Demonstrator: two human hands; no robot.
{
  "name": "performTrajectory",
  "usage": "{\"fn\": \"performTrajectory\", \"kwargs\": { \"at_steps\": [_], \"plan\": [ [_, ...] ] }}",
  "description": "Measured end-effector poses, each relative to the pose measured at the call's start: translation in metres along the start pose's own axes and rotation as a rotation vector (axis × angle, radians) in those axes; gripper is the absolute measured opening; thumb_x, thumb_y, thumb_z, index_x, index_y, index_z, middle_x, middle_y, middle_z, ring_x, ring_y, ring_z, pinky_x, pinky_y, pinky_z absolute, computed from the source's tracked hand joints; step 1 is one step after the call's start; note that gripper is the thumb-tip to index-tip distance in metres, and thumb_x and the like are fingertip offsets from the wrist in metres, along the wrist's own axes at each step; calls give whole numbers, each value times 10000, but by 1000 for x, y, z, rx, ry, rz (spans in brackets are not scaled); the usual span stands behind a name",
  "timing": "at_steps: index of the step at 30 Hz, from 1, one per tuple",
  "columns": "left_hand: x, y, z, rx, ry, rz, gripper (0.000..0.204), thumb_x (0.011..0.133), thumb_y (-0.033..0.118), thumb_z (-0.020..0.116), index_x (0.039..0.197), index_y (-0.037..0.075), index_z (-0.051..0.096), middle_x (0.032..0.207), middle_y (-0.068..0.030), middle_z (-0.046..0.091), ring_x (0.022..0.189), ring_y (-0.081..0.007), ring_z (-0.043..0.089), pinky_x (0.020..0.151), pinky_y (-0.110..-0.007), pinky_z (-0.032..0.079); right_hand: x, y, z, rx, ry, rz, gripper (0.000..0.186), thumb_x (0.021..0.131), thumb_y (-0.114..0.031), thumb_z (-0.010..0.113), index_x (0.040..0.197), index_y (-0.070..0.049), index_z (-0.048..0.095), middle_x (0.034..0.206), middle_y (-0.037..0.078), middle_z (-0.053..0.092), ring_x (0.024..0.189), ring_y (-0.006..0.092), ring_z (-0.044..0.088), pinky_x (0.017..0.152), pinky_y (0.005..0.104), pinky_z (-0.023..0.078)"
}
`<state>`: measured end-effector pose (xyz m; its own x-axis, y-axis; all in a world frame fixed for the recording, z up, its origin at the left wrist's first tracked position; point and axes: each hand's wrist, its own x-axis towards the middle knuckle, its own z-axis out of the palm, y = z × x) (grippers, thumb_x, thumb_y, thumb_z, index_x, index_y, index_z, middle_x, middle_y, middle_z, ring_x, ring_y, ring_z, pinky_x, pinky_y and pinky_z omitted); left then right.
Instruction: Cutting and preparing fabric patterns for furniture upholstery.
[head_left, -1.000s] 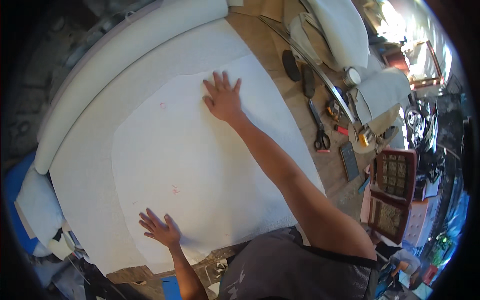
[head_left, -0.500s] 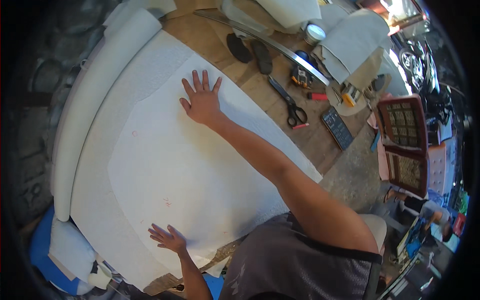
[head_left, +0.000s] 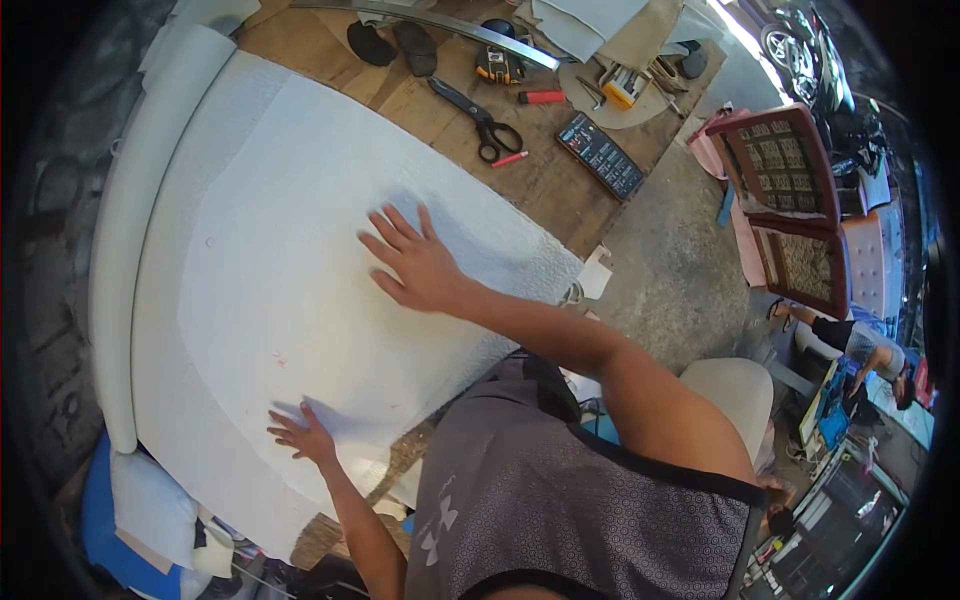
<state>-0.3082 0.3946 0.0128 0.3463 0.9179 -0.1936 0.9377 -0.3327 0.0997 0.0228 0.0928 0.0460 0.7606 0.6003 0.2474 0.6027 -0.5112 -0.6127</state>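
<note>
A smooth white sheet (head_left: 290, 230) with a few small red marks lies over a larger, textured white sheet (head_left: 165, 350). Over its middle, my right hand (head_left: 422, 268) is open with fingers spread and holds nothing. A shadow falls beyond those fingers; whether the palm touches the sheet I cannot tell. Closer to the near left part, my left hand (head_left: 308, 438) is also open and empty, fingers apart, with a shadow beside it. Along the far left runs a thick white roll (head_left: 165, 215).
On the wooden tabletop (head_left: 400, 95) beyond the sheets lie black-handled scissors (head_left: 482, 125), a red pen (head_left: 509, 160), a tape measure (head_left: 499, 66), a phone-like dark device (head_left: 600, 155) and a metal strip (head_left: 450, 30). Rightward are a red-framed seat piece (head_left: 780, 200) and a person (head_left: 865, 345).
My right hand has moved rightward and nearer to me across the white sheet, its fingers still spread. The left hand has shifted slightly right. The whole view has also shifted.
</note>
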Motion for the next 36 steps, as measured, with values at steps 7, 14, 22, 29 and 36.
{"fn": "performTrajectory", "kwargs": {
  "at_steps": [7, 14, 22, 29, 36],
  "plan": [
    [-44, 28, 6, -43, -91, 41, 966, 893, 788, 490, 1642, 320, 100, 1709, -162, -9, 1528, -519, -14, 1071, -845, 103, -101, 53, -49, -228, -158, -90, 616, 999, -469, 510, 1539, -185, 430, 1657, 102, 305, 1547, 314, 238, 1192, 661, 167],
    [-38, 28, 6, 0, -87, 66, 998, 845, 826, 519, 1635, 331, 165, 1700, -186, 73, 1493, -557, 126, 1016, -858, 230, -102, 63, -42, -294, -99, -119, 648, 956, -547, 544, 1522, -245, 453, 1635, 67, 354, 1522, 314, 289, 1177, 661, 203],
    [-44, -33, -20, -1, -142, -43, 1060, 808, 841, 556, 1638, 321, 149, 1709, -148, 36, 1514, -529, 68, 1052, -837, 195, -111, 67, -44, -423, -49, -184, 678, 957, -540, 586, 1547, -244, 429, 1647, 70, 340, 1521, 349, 293, 1157, 658, 252],
    [-46, -31, -27, -3, -160, 7, 1072, 798, 856, 549, 1637, 346, 120, 1717, -103, 16, 1524, -516, 26, 1058, -835, 196, -56, 56, -35, -464, -82, -16, 654, 946, -518, 614, 1517, -238, 462, 1614, 105, 384, 1484, 357, 350, 1108, 676, 314],
    [-40, -49, -13, -4, -146, 35, 1074, 792, 861, 545, 1636, 354, 117, 1717, -100, 30, 1527, -513, 39, 1054, -827, 220, -21, 101, -12, -576, -8, -47, 701, 961, -583, 549, 1568, -274, 384, 1631, 113, 357, 1494, 357, 340, 1110, 676, 323]
  ]
}}
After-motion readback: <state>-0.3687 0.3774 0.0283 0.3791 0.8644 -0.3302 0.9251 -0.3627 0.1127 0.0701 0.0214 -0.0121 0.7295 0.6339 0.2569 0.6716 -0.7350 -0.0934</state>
